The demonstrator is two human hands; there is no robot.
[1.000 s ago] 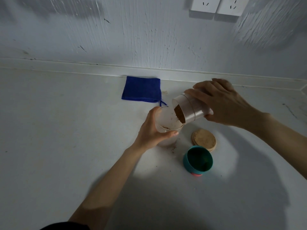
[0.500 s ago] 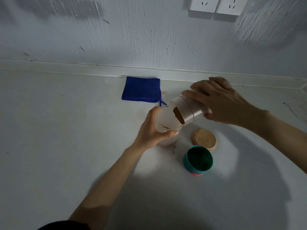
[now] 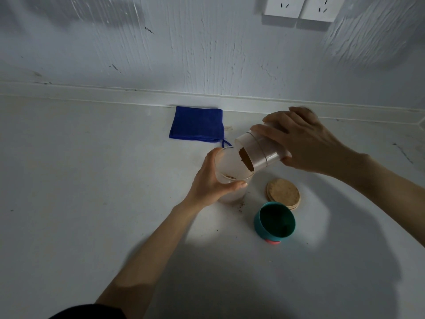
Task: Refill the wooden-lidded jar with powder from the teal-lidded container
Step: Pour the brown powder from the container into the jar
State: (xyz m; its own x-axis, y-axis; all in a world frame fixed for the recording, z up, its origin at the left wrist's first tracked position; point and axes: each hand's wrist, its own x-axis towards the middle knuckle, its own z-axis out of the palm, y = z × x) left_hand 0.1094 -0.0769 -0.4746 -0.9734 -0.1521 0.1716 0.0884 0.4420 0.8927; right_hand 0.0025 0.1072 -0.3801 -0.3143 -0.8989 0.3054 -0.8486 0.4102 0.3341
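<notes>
While right hand [image 3: 310, 143] grips tilted translucent container [image 3: 259, 153], mouth over glass jar [image 3: 230, 171], brown powder [image 3: 245, 158] sits at container lip. Left hand [image 3: 211, 180] wraps round jar, jar upright on white counter [image 3: 92, 180]. Thin powder layer inside jar. Wooden lid [image 3: 283, 192] flat on counter beside jar; teal lid [image 3: 274, 223] upturned, just in front, touching or overlapping it. Blue cloth [image 3: 196, 127] near wall. Powder specks [image 3: 240, 207] on counter.
</notes>
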